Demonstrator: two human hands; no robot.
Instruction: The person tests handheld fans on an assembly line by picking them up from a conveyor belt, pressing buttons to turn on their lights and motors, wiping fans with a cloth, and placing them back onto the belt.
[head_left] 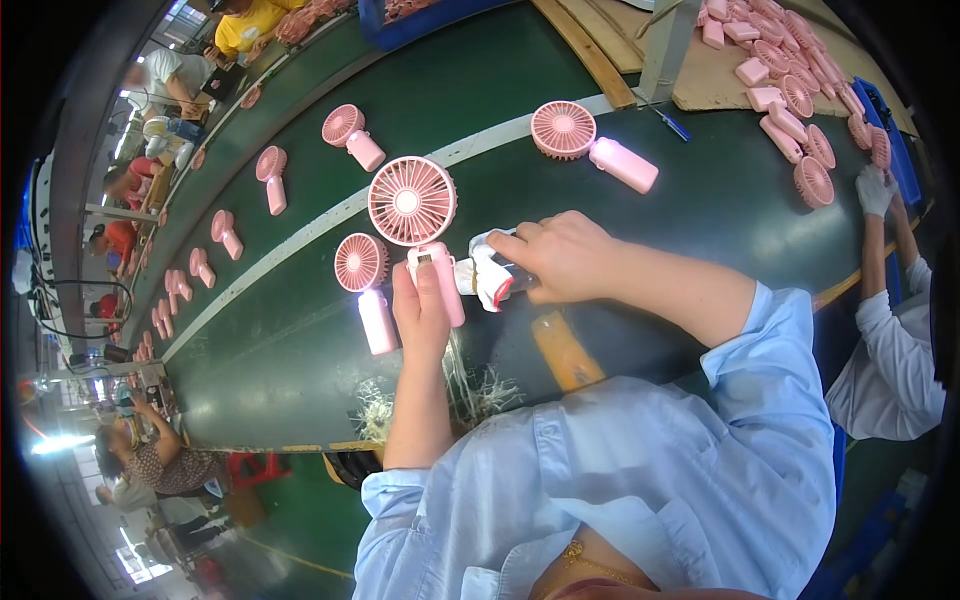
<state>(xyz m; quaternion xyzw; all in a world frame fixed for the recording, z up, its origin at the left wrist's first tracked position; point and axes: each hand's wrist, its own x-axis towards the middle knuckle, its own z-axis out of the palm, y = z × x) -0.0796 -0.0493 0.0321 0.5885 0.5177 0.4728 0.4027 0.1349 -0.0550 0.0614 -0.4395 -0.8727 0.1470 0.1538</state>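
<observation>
Item: pink handheld fan [412, 205], upright, handle in my left hand [420, 310] grip. My right hand [560, 258] grips white/red tool [487, 280] w/ tip against handle. 2nd fan [365, 285] on green surface [300, 350] just beside.

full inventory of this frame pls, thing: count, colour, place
held fan: 1, pink, upright above the belt
tool: 1, white and red, against the held fan's handle
belt fans: about a dozen, pink, lying along the belt
conveyor belt: 1, dark green, white stripe
fan pile: many, pink, far right bench
co-worker's gloved hand: 1, white, right edge
left hand: grip on held fan's handle
right hand: grip on tool
</observation>
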